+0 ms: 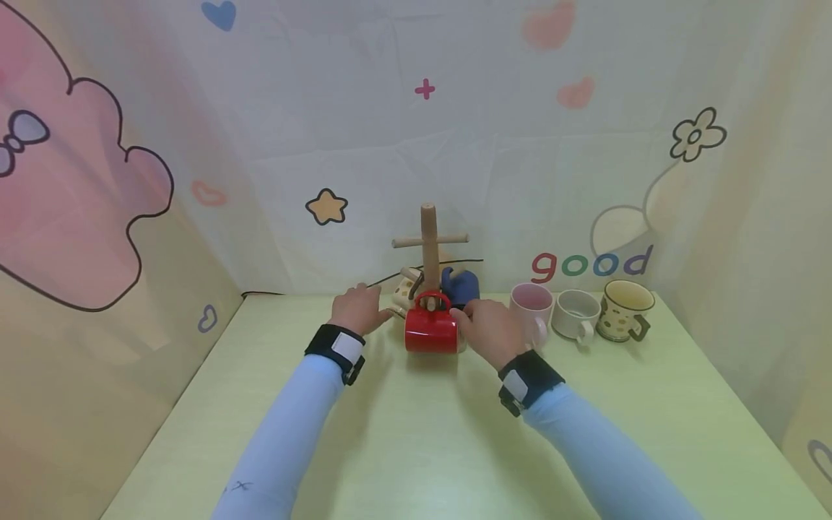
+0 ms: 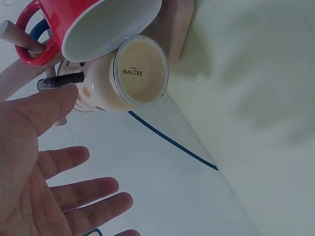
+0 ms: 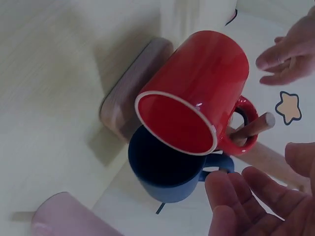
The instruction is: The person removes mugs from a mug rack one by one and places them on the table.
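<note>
A red mug point(image 1: 432, 332) hangs on its side by the handle from a peg of the wooden mug stand point(image 1: 429, 245). Behind it, a dark blue mug point(image 3: 167, 167) and a cream spotted mug point(image 2: 103, 83) with a dark handle hang from other pegs. My left hand point(image 1: 359, 309) is on the left of the stand, fingers spread; its thumb is close to the cream mug's handle and I cannot tell if they touch. My right hand point(image 1: 492, 331) is right of the red mug, its loosely bent fingers holding nothing, near the blue mug's handle.
Right of the stand, a pink mug point(image 1: 531, 310), a small whitish mug point(image 1: 575, 318) and a cream mug with spots point(image 1: 620, 318) stand upright in a row on the pale table point(image 1: 403, 448). A printed cloth backdrop point(image 1: 364, 130) rises behind the table.
</note>
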`<act>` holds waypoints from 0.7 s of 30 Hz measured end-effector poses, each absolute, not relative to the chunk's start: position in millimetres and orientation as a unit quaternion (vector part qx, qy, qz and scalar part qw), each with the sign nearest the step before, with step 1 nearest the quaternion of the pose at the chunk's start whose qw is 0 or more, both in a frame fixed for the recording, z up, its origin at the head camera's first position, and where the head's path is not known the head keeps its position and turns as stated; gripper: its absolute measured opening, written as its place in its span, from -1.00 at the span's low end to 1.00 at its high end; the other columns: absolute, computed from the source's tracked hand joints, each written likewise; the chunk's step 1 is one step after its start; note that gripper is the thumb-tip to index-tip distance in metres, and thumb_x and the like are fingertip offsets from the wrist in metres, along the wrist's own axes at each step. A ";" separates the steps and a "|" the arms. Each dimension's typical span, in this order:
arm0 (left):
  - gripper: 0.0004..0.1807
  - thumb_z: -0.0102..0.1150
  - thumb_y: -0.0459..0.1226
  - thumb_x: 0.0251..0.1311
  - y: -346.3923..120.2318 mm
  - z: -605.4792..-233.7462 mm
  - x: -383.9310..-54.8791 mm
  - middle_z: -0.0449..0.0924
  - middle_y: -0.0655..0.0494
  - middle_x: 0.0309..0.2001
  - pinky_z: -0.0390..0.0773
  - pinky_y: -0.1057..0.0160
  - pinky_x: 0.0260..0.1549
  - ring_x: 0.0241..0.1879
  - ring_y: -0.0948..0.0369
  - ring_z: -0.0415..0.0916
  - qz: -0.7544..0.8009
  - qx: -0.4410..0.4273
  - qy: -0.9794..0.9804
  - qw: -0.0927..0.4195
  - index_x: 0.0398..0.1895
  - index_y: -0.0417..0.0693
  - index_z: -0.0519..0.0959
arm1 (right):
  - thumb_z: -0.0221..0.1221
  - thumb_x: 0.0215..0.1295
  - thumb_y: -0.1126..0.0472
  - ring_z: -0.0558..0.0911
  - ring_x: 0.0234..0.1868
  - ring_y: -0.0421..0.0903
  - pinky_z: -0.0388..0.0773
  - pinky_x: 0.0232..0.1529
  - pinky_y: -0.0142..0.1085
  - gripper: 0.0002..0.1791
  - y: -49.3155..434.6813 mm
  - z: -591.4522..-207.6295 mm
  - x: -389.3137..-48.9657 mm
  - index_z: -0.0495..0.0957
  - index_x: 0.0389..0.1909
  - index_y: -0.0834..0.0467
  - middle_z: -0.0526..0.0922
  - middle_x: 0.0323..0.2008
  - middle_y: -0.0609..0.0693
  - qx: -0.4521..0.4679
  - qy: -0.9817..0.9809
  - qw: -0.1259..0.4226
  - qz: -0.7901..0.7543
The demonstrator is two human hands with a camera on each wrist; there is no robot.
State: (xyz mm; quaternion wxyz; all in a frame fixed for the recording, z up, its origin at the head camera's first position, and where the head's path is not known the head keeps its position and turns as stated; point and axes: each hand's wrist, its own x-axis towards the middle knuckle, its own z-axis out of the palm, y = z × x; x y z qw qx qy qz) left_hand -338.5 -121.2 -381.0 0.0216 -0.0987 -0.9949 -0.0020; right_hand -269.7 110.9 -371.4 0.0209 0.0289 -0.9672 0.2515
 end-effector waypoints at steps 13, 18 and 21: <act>-0.34 0.23 0.03 0.31 -99.3 -369.8 -361.9 0.55 -0.17 0.10 0.61 -0.05 -0.05 -0.01 -0.06 0.58 -0.004 -0.106 -0.994 0.039 0.35 -0.13 0.39 | 0.14 0.37 -0.23 0.56 -0.53 -0.05 0.56 -0.50 -0.24 -0.51 73.1 -369.8 -282.9 0.62 -0.39 0.14 0.55 -0.64 -0.03 0.034 -0.984 0.014 0.174; -0.41 0.18 -0.02 0.37 -89.1 -369.2 -371.9 0.56 -0.14 0.04 0.64 -0.03 -0.12 -0.08 -0.03 0.59 -0.007 -0.114 -0.992 0.061 0.35 -0.08 0.37 | 0.13 0.37 -0.23 0.59 -0.46 -0.01 0.64 -0.35 -0.15 -0.50 62.6 -368.5 -290.6 0.69 -0.11 0.13 0.65 -0.49 0.00 0.024 -0.988 0.025 0.153; -0.50 0.15 -0.09 0.40 -83.9 -368.9 -375.7 0.57 -0.13 -0.04 0.66 0.00 -0.18 -0.18 -0.02 0.59 0.000 -0.119 -0.991 0.068 0.31 -0.06 0.39 | 0.15 0.38 -0.19 0.61 -0.38 0.01 0.66 -0.23 -0.08 -0.53 57.3 -368.6 -294.2 0.68 0.05 0.07 0.71 -0.32 0.00 0.035 -0.991 0.024 0.126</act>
